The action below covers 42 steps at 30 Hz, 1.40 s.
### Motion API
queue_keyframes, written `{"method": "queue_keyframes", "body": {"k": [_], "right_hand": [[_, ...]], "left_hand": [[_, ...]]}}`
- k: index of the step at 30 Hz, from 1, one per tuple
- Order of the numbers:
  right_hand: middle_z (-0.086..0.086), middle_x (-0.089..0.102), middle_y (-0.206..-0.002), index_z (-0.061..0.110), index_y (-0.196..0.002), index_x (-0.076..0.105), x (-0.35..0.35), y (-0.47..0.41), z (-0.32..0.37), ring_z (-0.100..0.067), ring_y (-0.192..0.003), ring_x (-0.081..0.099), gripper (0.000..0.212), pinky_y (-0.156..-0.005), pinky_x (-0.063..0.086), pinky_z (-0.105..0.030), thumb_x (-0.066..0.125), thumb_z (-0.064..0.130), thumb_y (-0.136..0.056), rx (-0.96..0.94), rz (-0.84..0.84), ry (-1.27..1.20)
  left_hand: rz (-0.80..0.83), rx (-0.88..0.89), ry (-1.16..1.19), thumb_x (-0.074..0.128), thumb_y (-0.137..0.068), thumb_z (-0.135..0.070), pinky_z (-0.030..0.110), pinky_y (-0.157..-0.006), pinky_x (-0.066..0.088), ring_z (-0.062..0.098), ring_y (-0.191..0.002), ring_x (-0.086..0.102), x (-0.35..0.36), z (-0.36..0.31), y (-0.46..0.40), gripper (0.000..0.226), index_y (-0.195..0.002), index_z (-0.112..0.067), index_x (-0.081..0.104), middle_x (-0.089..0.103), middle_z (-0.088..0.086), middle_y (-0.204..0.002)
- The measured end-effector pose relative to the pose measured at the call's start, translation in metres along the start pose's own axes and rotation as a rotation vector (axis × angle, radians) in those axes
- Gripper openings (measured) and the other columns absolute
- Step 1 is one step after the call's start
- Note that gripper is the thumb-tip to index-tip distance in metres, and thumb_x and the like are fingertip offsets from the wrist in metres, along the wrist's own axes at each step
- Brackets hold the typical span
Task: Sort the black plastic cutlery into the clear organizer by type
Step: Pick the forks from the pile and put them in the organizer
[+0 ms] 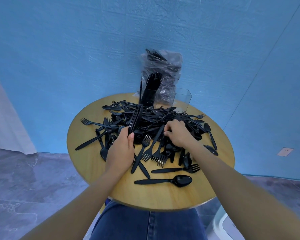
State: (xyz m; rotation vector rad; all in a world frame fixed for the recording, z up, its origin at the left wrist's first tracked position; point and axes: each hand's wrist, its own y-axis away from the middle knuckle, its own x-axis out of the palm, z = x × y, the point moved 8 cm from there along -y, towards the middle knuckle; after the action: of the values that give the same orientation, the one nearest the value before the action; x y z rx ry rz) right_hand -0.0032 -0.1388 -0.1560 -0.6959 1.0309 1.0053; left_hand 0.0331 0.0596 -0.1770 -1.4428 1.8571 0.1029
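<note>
A round worktop (93,170) of pale wood-grain laminate carries a loose heap of cutlery (163,118): glossy black plastic forks, spoons and knives, flat-handled and lying crossed at every angle. The left hand (121,149) clenches a stacked bundle of knives (135,118), thumb pressed over the handles; the bundle's long axis runs up and away from the person, leaning slightly right, with the far ends rising above the heap and the held ends inside the grip. The right hand (178,134) reaches into the middle of the heap, fingers curled and pinching the upper end of a single black piece (157,137) whose long axis slants down to the left from the fingertips; its type cannot be told.

At the far edge stands the clear organizer (182,98), thin-walled, boxy and transparent. Its left compartment holds upright black pieces (151,87) packed together, ends pointing up. Behind it a crinkled clear plastic bag (163,66) holds more black cutlery. Nearest the person a single spoon (164,181) lies alone, handle left, oval bowl right, well apart from both hands. Blue textured sheeting forms the backdrop.
</note>
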Motion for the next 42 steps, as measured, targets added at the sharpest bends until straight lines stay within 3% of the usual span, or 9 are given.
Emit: {"method": "queue_keyframes", "body": {"k": [3,6,9,13,20,26,31,37,42], "right_hand": [[0.003,0.055,-0.087,0.019,-0.085,0.05,-0.017,0.0,-0.002,-0.023,-0.096,0.052,0.01,-0.09,0.043,-0.041,0.054,0.014,-0.094,-0.02,-0.076,-0.063],[0.001,0.059,-0.084,0.019,-0.082,0.052,-0.034,0.003,-0.007,-0.018,-0.083,0.054,0.014,-0.073,0.044,-0.028,0.057,0.01,-0.092,-0.021,-0.159,-0.257],[-0.007,0.062,-0.088,0.02,-0.079,0.054,-0.045,0.008,-0.011,-0.016,-0.08,0.053,0.016,-0.068,0.04,-0.024,0.059,0.011,-0.091,-0.008,-0.247,-0.425],[0.003,0.057,-0.079,0.023,-0.076,0.053,-0.053,0.012,-0.017,-0.012,-0.077,0.051,0.021,-0.066,0.04,-0.017,0.059,0.01,-0.091,0.036,-0.345,-0.68],[0.005,0.052,-0.067,0.018,-0.078,0.057,-0.068,0.011,-0.019,-0.008,-0.062,0.046,0.017,-0.063,0.04,-0.022,0.059,0.009,-0.091,0.039,-0.405,-0.949],[-0.002,0.055,-0.074,0.014,-0.082,0.052,-0.071,0.02,-0.043,-0.008,-0.058,0.052,0.015,-0.059,0.049,-0.019,0.056,0.004,-0.093,0.159,-0.49,-0.993],[-0.009,0.055,-0.081,0.007,-0.08,0.05,-0.061,0.028,-0.064,-0.013,-0.069,0.064,0.017,-0.067,0.056,-0.018,0.053,-0.003,-0.093,0.265,-0.48,-1.292],[-0.01,0.059,-0.084,-0.004,-0.089,0.059,-0.048,0.023,-0.062,-0.018,-0.084,0.066,0.012,-0.092,0.05,-0.029,0.049,-0.005,-0.094,0.305,-0.271,-1.103],[-0.006,0.064,-0.09,0.003,-0.106,0.065,-0.068,0.028,-0.068,-0.015,-0.083,0.06,0.016,-0.073,0.046,-0.022,0.057,0.008,-0.093,0.227,-0.229,-0.429]], "left_hand": [[0.004,0.01,0.001,0.029,-0.101,-0.032,0.026,-0.047,0.03,0.012,-0.053,0.047,0.0,-0.001,0.0,0.022,-0.104,-0.018,0.045,0.049,-0.003,-0.063],[-0.002,0.012,0.006,0.03,-0.101,-0.03,0.026,-0.046,0.028,0.009,-0.052,0.045,0.0,-0.001,0.0,0.02,-0.102,-0.018,0.045,0.047,-0.006,-0.062],[-0.011,-0.001,0.008,0.03,-0.101,-0.031,0.026,-0.047,0.028,0.009,-0.054,0.046,0.0,0.001,0.0,0.023,-0.109,-0.016,0.046,0.048,-0.006,-0.063],[-0.009,-0.021,0.015,0.029,-0.101,-0.032,0.026,-0.048,0.028,0.006,-0.058,0.047,0.0,0.002,-0.001,0.028,-0.117,-0.014,0.046,0.049,-0.007,-0.067],[-0.009,-0.017,0.014,0.03,-0.101,-0.032,0.027,-0.046,0.026,0.01,-0.051,0.043,0.0,0.001,0.0,0.023,-0.104,-0.015,0.046,0.046,-0.004,-0.062],[-0.006,-0.017,0.011,0.03,-0.101,-0.032,0.027,-0.047,0.027,0.01,-0.053,0.046,-0.001,0.0,0.001,0.025,-0.108,-0.015,0.046,0.048,-0.004,-0.063],[0.005,-0.027,-0.004,0.03,-0.101,-0.031,0.027,-0.048,0.029,0.012,-0.056,0.049,0.0,0.0,0.0,0.028,-0.115,-0.014,0.046,0.05,-0.003,-0.065],[0.031,0.035,0.013,0.031,-0.101,-0.029,0.028,-0.047,0.03,0.017,-0.054,0.047,0.001,-0.021,-0.006,0.02,-0.102,-0.015,0.044,0.049,0.0,-0.065],[0.084,0.13,0.024,0.03,-0.101,-0.03,0.026,-0.047,0.029,0.012,-0.052,0.046,0.011,-0.055,-0.015,0.022,-0.11,-0.017,0.045,0.049,-0.004,-0.064]]}}
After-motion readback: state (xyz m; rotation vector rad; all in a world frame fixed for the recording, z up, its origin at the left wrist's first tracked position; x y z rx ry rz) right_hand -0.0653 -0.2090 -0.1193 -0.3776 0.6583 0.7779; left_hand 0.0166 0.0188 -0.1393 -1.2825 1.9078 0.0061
